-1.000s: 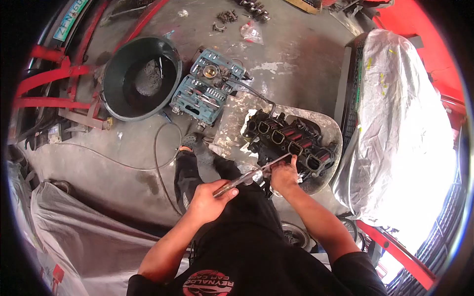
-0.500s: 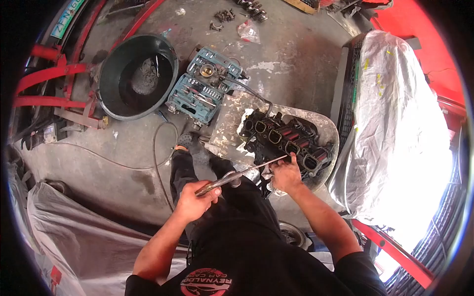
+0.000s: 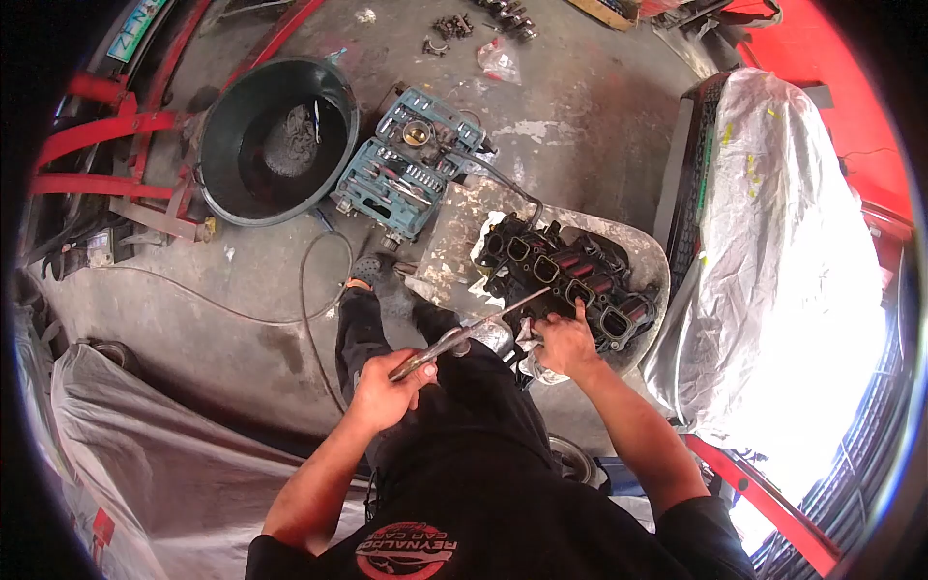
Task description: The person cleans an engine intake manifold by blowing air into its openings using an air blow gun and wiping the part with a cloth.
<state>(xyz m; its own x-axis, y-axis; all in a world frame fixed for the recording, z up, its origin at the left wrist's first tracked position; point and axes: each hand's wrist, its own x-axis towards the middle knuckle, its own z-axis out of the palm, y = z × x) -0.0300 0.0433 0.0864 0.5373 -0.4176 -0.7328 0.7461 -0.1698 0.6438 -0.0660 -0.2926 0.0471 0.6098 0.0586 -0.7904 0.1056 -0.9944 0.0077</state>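
Observation:
My left hand (image 3: 387,387) is wrapped round the handle of a metal spray gun (image 3: 445,350), whose long thin nozzle points up and right. The nozzle tip is over a black engine manifold (image 3: 563,275) with a row of several rectangular ports. At the manifold's near edge, my right hand (image 3: 567,340) rests with its index finger stretched out beside a port. A crumpled whitish cloth (image 3: 529,338) shows at the fingers of that hand, partly hidden. The manifold lies on a worn, paint-flecked board (image 3: 447,232).
An open teal tool case (image 3: 387,188) with a brass-coloured round part lies beyond the board. To its left stands a black tub (image 3: 217,145) with dark liquid. A hose (image 3: 304,280) loops over the floor. At right is a covered vehicle (image 3: 764,242); small metal parts (image 3: 452,26) lie far off.
The nozzle tip has moved up and left, away from my right index finger. My right hand has shifted slightly down, its fingers more spread. The whole view has shifted a little.

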